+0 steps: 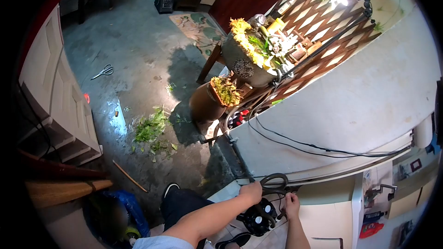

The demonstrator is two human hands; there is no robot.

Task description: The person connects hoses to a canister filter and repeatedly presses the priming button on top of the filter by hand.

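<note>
My left hand [251, 192] is closed around a dark hose [240, 159] that runs up along the wall edge. Between my hands, part of it bends into a thick loop [274, 181]. My right hand [291, 205] has its fingers pinched by the loop's right side, on a dark strand that looks like part of the same hose; the exact grip is small in view. Below and between both hands sits a black device [258, 219] with round white-marked parts, its kind unclear. My feet and dark trousers [187, 207] show beside it.
A brown pot [205, 101] and a planted stone basin [247, 60] stand beside a wooden lattice [318, 23]. Plant clippings [152, 127], scissors [104, 71] and a stick [130, 176] lie on the floor. A blue-lined bin [131, 210] stands lower left. Thin cables [318, 147] cross the white wall.
</note>
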